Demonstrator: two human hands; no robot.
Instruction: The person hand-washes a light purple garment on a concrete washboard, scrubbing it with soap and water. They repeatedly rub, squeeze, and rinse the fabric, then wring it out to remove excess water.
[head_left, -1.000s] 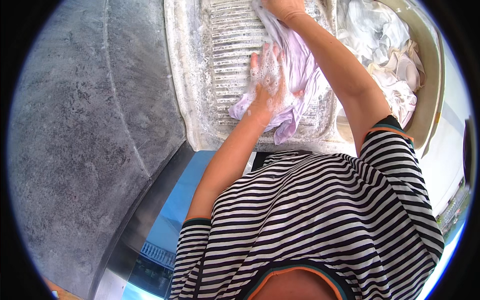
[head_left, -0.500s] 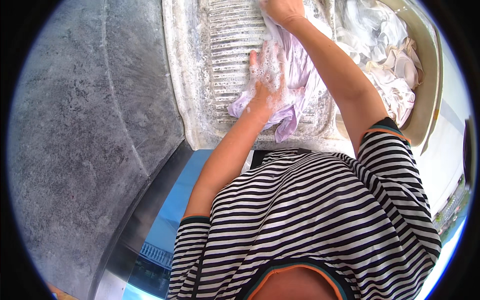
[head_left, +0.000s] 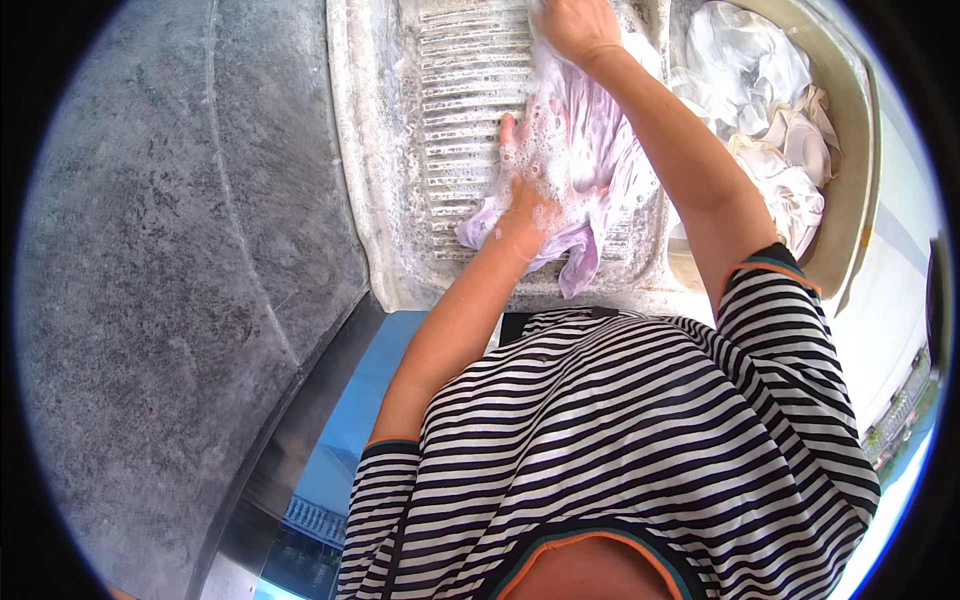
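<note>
A wet lavender cloth (head_left: 605,135), streaked with suds, lies crumpled over the ridged washboard (head_left: 465,95) of a stone-like laundry sink. My left hand (head_left: 535,165), thick with foam, presses flat on it, thumb apart from the other fingers. The cloth's lower folds hang past my left wrist toward the front rim. At the top edge my right hand (head_left: 578,30) is closed over the far part of the cloth. Its fingertips are partly cut off, so what they grip cannot be made out.
To the right, a basin (head_left: 855,215) beside the washboard holds wet white and cream laundry (head_left: 750,70). A grey stone counter (head_left: 150,250) fills the left side. The sink's pale front rim (head_left: 430,292) runs close to my striped shirt.
My right hand has shifted slightly right and down, and the cloth is spread wider beneath it. My left hand stays pressed in nearly the same place.
</note>
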